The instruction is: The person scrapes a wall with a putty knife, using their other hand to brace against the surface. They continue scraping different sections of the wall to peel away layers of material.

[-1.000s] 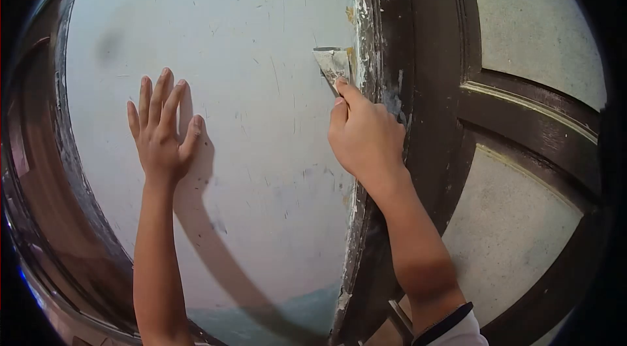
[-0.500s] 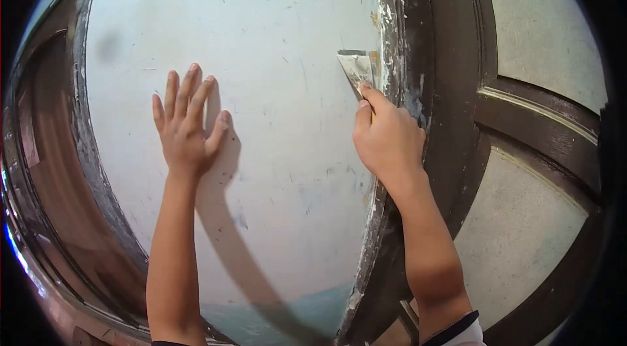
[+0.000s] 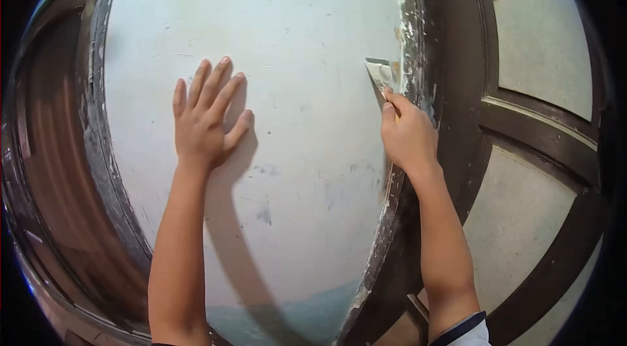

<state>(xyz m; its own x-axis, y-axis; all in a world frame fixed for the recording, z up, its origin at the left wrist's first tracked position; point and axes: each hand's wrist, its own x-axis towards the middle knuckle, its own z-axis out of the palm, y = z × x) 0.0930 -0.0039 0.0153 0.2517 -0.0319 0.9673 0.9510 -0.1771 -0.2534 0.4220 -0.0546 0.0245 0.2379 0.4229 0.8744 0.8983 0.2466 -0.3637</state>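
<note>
My right hand is wrapped round the handle of a putty knife, whose wide blade points up and lies against the white wall close to its right edge. Pale smears coat the blade, and most of the handle is hidden in my fist. On the left, my left hand has its fingers spread on or just over the same wall, holding nothing. Scuffs and small dark marks dot the wall surface, and a bluish-green patch shows at its bottom.
A dark frame strip with chipped white paint borders the wall on the right. Beyond it stands a dark brown door with pale panels. On the left are a worn grey-black frame and a brown curtain-like surface.
In the view, the wall and both hands have shifted to the right. The putty knife remains near the wall's right edge, and my left hand keeps its spread fingers.
</note>
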